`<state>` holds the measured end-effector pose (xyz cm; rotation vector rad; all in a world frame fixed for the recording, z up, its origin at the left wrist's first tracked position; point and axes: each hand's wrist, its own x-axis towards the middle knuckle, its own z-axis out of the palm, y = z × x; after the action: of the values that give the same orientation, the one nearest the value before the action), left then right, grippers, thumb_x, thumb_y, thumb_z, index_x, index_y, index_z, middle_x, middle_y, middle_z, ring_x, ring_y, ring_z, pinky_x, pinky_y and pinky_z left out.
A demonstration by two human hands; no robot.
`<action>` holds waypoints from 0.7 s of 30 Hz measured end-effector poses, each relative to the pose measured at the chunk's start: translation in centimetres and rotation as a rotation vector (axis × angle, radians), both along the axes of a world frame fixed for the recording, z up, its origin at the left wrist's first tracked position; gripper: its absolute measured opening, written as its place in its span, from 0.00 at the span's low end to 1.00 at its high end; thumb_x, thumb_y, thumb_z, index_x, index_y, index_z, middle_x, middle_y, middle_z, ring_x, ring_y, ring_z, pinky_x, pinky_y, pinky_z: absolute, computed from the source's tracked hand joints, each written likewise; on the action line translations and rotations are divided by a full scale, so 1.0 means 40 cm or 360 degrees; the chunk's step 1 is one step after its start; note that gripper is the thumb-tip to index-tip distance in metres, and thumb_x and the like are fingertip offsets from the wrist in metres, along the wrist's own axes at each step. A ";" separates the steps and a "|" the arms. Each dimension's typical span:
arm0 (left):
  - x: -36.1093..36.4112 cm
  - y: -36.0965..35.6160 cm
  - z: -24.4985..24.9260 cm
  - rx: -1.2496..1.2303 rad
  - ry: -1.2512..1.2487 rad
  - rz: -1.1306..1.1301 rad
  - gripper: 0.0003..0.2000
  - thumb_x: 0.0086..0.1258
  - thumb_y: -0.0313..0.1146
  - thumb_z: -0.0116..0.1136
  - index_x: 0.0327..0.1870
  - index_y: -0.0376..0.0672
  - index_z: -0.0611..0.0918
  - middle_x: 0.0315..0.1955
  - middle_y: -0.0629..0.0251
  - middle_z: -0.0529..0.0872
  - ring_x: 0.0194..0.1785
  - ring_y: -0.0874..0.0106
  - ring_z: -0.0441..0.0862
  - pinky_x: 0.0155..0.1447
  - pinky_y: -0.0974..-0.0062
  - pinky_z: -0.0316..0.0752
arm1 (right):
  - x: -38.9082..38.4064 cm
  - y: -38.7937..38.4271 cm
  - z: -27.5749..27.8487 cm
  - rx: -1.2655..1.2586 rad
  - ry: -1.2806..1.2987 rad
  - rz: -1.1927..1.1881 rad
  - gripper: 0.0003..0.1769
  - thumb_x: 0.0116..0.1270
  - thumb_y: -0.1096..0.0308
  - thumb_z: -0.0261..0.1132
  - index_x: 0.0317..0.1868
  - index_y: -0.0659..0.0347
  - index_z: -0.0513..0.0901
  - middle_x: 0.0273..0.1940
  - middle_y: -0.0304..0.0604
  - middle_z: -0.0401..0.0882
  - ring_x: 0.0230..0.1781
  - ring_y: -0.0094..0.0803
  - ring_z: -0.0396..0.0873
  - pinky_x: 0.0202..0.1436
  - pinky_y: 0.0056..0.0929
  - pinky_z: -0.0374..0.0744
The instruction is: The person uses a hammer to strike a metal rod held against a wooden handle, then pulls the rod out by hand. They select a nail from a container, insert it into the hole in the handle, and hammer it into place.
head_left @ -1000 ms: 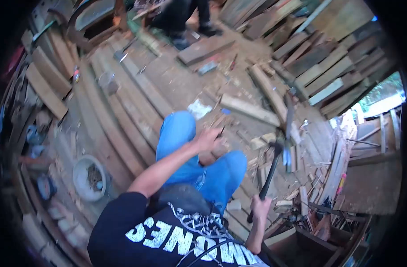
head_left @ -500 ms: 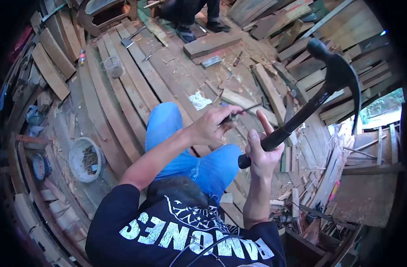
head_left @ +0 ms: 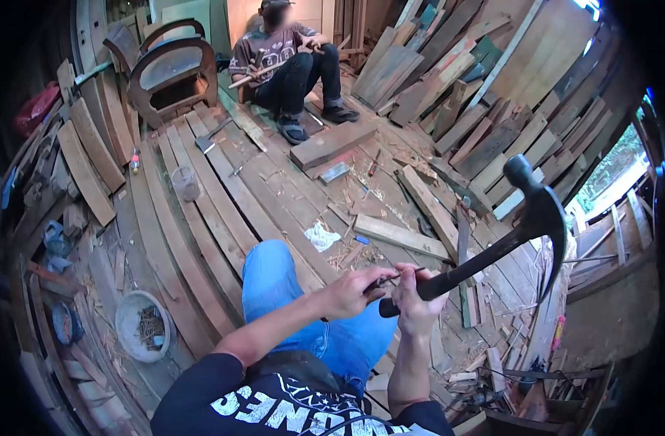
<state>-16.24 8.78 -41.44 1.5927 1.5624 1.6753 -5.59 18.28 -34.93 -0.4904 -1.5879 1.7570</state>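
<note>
My right hand (head_left: 417,309) is wrapped round the lower handle of a black claw hammer (head_left: 485,256). The hammer slants up to the right, its head raised and its claw curving down. Close beside it, my left hand (head_left: 349,294) pinches a thin dark nail-like rod (head_left: 385,279), partly hidden by the fingers. The thumb and forefinger of my right hand are right at the far end of this rod. Both hands are over my bent knee in blue jeans (head_left: 273,272).
Long planks (head_left: 194,211) lie side by side on the left. A white basin (head_left: 132,341) holds thin brown pieces. A timber block (head_left: 332,143) lies before a seated person (head_left: 281,65) holding a stick. Boards (head_left: 521,145) lean at the right. A wooden chair frame (head_left: 174,80) stands at the back.
My hands have come together, with the rod's end now at my right fingers. The hammer has moved lower and left in view. The view has tilted up, showing more of the seated person.
</note>
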 end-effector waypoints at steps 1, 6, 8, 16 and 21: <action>-0.005 0.002 -0.002 -0.0001 0.0022 0.0003 0.18 0.66 0.23 0.57 0.57 0.39 0.72 0.41 0.51 0.82 0.43 0.54 0.82 0.45 0.63 0.77 | -0.002 0.000 -0.002 -0.0006 -0.0027 -0.0012 0.13 0.65 0.63 0.69 0.37 0.68 0.85 0.18 0.31 0.73 0.15 0.14 0.67 0.18 0.15 0.62; -0.011 -0.015 0.002 -0.0120 -0.0030 -0.0015 0.15 0.67 0.27 0.56 0.54 0.38 0.74 0.39 0.51 0.83 0.43 0.53 0.83 0.45 0.62 0.76 | -0.020 0.006 -0.016 0.0070 -0.0129 -0.0022 0.14 0.65 0.63 0.69 0.35 0.69 0.85 0.18 0.32 0.74 0.15 0.15 0.69 0.19 0.15 0.66; -0.017 -0.017 0.006 -0.0042 -0.0025 0.0021 0.14 0.68 0.30 0.56 0.53 0.39 0.74 0.37 0.52 0.83 0.42 0.53 0.83 0.44 0.62 0.76 | -0.035 0.015 -0.014 0.0095 -0.0140 0.0019 0.13 0.66 0.64 0.68 0.35 0.69 0.84 0.18 0.32 0.75 0.15 0.15 0.69 0.20 0.15 0.66; -0.020 -0.023 -0.043 -0.0007 -0.0172 0.0168 0.09 0.74 0.34 0.51 0.45 0.38 0.77 0.27 0.59 0.80 0.30 0.67 0.81 0.35 0.70 0.74 | -0.009 0.028 -0.048 0.0083 0.0054 0.0018 0.29 0.65 0.63 0.69 0.58 0.77 0.73 0.17 0.28 0.70 0.15 0.12 0.65 0.20 0.15 0.62; -0.020 -0.007 -0.099 0.0051 -0.0270 0.0219 0.10 0.75 0.35 0.51 0.46 0.37 0.76 0.29 0.61 0.80 0.33 0.71 0.81 0.38 0.72 0.74 | 0.113 0.063 -0.076 0.0045 -0.0158 -0.0203 0.21 0.65 0.66 0.68 0.52 0.73 0.79 0.19 0.30 0.72 0.17 0.13 0.66 0.20 0.15 0.61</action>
<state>-17.05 8.51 -45.42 1.3448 1.5969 1.8630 -1.08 20.79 -37.98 -0.6598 -1.6107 1.6346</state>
